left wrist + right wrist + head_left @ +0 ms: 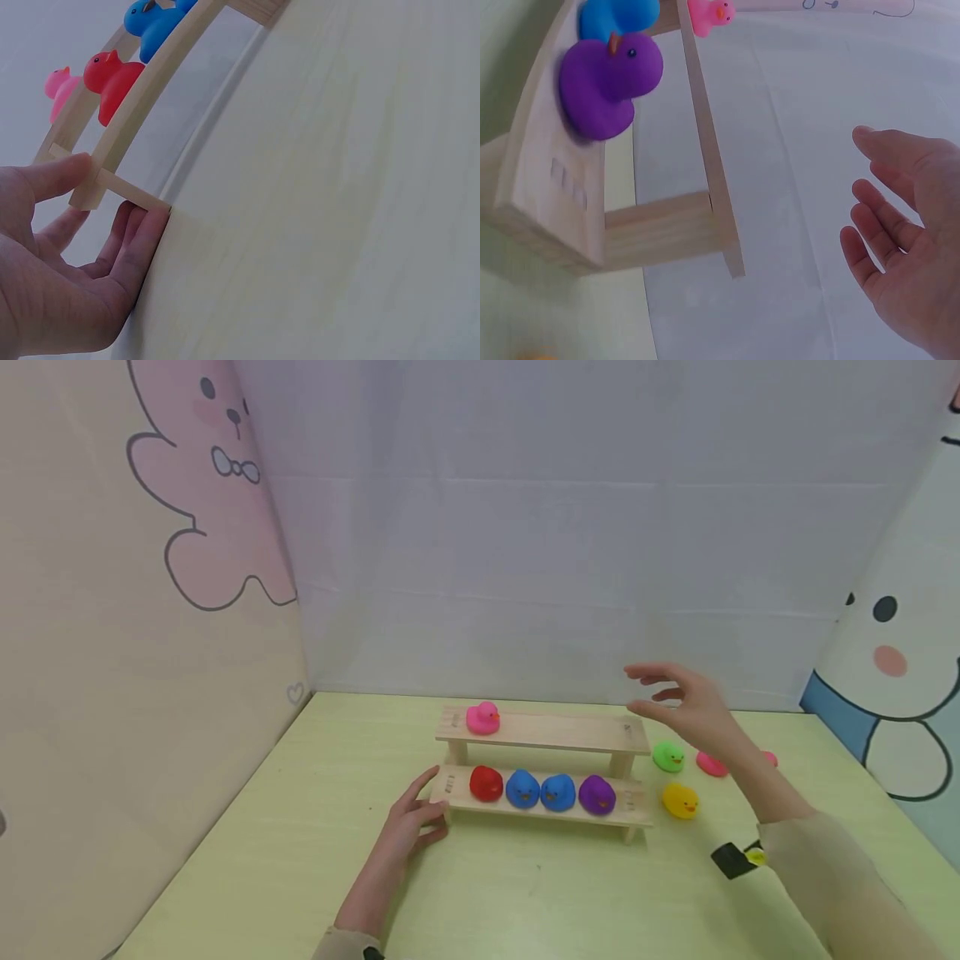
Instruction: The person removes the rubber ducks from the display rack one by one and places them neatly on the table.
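A two-tier wooden stand point(558, 732) is on the table. On its upper shelf sits a pink rubber duck point(482, 718). The lower shelf bears a red duck point(486, 784), two blue ducks, the left one point(522, 789) beside the right one point(558, 793), and a purple duck point(597, 795). My left hand point(408, 827) grips the left end of the lower shelf; the left wrist view shows the thumb at the board's end and fingers by the leg. Raised above the upper shelf's right end, my right hand point(693, 706) holds nothing, its fingers apart from the thumb.
Right of the stand, a green duck point(668, 757) and a yellow duck point(680, 801) sit on the table point(300, 827). Pink ducks, one of them point(711, 765) clearer, are partly hidden behind my right forearm. A black-and-yellow object point(733, 861) shows at the right sleeve. Curtains point(525, 568) surround the table.
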Demonstrator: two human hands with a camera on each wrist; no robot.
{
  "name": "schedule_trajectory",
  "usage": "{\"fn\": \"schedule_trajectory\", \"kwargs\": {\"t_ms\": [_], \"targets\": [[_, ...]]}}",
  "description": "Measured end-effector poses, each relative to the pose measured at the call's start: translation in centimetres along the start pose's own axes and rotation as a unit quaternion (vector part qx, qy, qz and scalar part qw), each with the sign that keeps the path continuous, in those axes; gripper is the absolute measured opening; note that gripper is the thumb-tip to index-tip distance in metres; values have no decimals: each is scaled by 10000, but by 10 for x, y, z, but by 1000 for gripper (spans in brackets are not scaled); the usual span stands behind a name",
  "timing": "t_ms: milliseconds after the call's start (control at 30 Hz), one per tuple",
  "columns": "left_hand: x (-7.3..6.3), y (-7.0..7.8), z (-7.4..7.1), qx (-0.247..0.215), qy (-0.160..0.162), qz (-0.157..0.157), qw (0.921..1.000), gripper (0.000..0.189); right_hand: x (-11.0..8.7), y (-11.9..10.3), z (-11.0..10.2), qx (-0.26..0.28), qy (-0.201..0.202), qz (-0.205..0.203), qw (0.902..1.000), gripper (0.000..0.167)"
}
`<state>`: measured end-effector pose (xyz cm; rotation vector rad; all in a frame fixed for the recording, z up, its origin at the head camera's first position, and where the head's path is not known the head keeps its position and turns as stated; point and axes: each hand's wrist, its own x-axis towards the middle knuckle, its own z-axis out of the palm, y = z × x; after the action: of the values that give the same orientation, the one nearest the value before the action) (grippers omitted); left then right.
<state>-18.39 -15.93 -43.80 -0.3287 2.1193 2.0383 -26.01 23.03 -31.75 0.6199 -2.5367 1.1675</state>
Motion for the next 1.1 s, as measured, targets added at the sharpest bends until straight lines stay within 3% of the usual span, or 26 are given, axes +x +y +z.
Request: {"fn": "schedule_trajectory", "kwargs": {"t_ms": [267,500,800,1100], "targets": [[2,0,0,-14,-5,24,10000,60,24,-16,36,748,-107,-210,9969,45],[2,-1,0,39,38,-35,10000,59,42,-24,74,1729,-211,-370,9840,42],[3,1,0,-4,38,-14,10000,60,60,-39,120,2275,-479,-256,9723,40],[0,1,0,4,15,15,10000,60,66,-38,152,2681,-734,-82,9605,39]]}}
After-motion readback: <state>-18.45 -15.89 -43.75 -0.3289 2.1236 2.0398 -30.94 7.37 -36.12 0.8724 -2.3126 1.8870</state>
